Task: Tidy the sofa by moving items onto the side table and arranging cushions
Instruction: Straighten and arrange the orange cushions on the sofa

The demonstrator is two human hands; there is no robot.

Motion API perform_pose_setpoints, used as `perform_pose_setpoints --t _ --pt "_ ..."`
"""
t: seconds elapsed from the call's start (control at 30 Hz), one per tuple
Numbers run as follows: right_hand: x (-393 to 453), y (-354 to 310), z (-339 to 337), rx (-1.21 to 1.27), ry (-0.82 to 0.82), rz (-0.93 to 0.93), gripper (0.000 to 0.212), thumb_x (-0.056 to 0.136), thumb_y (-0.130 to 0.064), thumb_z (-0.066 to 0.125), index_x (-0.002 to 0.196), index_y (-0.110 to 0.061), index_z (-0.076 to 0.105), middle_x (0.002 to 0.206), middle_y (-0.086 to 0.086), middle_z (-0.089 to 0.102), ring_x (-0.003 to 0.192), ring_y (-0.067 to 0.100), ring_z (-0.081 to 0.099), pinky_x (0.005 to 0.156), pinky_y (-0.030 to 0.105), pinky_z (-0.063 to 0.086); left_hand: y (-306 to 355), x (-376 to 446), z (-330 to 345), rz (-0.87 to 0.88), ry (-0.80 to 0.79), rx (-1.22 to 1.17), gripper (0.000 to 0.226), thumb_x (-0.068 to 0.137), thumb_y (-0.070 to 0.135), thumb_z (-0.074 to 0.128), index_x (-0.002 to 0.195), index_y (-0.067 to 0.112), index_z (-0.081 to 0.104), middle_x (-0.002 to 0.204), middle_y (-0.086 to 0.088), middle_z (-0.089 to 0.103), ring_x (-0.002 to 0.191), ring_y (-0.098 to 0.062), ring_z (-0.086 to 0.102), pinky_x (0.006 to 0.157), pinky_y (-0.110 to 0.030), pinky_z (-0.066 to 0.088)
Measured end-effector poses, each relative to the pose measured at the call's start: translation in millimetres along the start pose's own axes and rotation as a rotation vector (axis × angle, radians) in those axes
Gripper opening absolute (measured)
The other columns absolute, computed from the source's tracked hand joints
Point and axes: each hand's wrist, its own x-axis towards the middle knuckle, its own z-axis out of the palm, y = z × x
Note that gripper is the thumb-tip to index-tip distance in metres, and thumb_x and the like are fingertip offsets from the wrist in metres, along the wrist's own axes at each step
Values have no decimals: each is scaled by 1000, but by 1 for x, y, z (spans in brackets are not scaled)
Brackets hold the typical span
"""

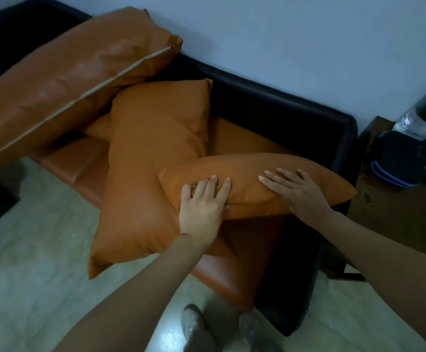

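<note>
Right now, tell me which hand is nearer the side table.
Right. The right hand rests on the small cushion at its end toward the side table; the left hand grips the cushion's other end, farther away.

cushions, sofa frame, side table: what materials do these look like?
Held cushion, under both the left hand and right hand: probably faux or real leather, smooth tan skin with soft sheen and dents at the fingers. Big cushion: same, glossier, pale piped seam. Sofa frame: dark leather-like upholstery, rolled edge. Side table: wood or wood-look veneer, visible grain.
</note>
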Motion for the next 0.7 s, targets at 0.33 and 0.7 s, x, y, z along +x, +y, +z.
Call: perform_pose_setpoints --t 0.33,0.7 --pt "-17 51 -6 38 -59 -237 97 70 12 72 146 -30 30 144 -2 46 130 29 47 102 59 37 84 -28 4 -236 -8 50 43 84 34 66 123 18 63 117 -13 65 97 -28 60 82 -44 32" --pt "-25 89 -3 -80 -228 -560 103 66 16 72 146 -31 26 144 0 48 129 32 49 99 62 39 174 -65 21 -522 -60 31 45 85 41 63 126 21 61 115 -10 65 92 -27 59 77 -43 36"
